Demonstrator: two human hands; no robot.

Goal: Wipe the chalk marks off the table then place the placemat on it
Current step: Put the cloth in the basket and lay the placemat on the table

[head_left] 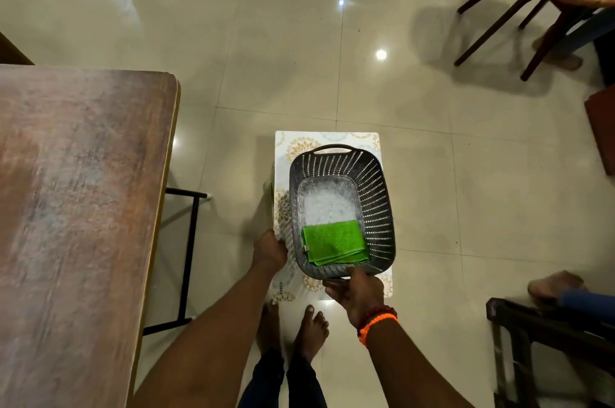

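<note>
Gripping placemat [283, 141] edge, left hand [269, 249], basket [376, 208] above

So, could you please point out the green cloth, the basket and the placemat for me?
green cloth [334, 243], head view, middle of folded top
basket [376, 194], head view, right perforated wall
placemat [299, 145], head view, bare far-left corner

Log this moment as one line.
left hand: grips placemat edge | right hand: holds basket rim | green cloth: in basket | table: chalk-smeared
</note>
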